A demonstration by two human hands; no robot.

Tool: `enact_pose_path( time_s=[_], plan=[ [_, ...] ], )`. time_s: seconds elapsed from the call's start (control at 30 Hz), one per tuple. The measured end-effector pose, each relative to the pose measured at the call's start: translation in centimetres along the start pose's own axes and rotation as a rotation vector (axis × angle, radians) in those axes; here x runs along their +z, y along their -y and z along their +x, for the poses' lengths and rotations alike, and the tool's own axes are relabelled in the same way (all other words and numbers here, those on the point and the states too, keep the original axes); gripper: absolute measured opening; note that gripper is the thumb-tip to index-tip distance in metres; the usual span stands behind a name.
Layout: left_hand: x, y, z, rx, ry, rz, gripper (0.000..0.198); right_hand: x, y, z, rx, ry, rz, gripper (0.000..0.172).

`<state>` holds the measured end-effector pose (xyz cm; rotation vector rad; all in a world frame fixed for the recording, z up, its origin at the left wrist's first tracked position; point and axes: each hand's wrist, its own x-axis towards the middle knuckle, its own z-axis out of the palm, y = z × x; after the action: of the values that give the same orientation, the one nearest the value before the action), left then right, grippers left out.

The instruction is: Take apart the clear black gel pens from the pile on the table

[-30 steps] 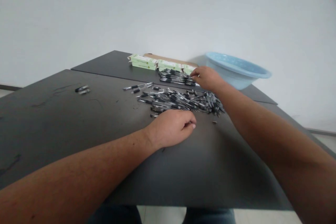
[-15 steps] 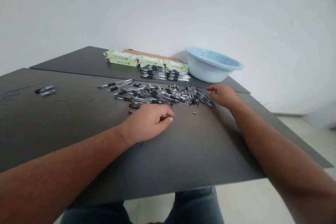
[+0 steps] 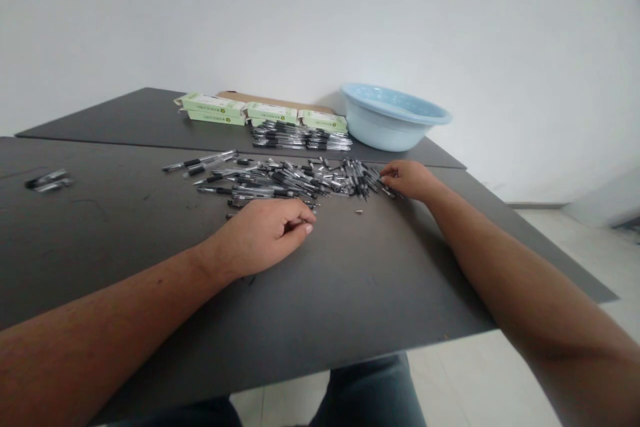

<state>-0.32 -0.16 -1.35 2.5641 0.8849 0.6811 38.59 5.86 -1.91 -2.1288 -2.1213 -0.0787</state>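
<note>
A loose heap of black-and-clear pens lies spread across the middle of the dark table. My left hand rests on the table just in front of the heap, its fingers curled under in a loose fist with nothing visible inside. My right hand sits at the right end of the heap, fingertips pinched on the pens there. Behind the heap lies a neater bundle of pens.
Three green-and-white boxes stand in a row at the back with a brown carton behind them. A light blue basin is at the back right. Two stray pens lie far left. The table's near and right edges drop to the floor.
My right hand has drawn back from the far bundle of pens to the right end of the loose heap. The view has swung to the right. My left hand stays put.
</note>
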Motion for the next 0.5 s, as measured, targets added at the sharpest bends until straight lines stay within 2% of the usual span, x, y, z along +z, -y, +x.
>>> enact_pose_path(
  time_s=[0.5],
  plan=[
    [0.05,0.16,0.01,0.002,0.000,0.026,0.023,-0.12,0.71,-0.08,0.048,0.053,-0.090,0.030]
  ],
)
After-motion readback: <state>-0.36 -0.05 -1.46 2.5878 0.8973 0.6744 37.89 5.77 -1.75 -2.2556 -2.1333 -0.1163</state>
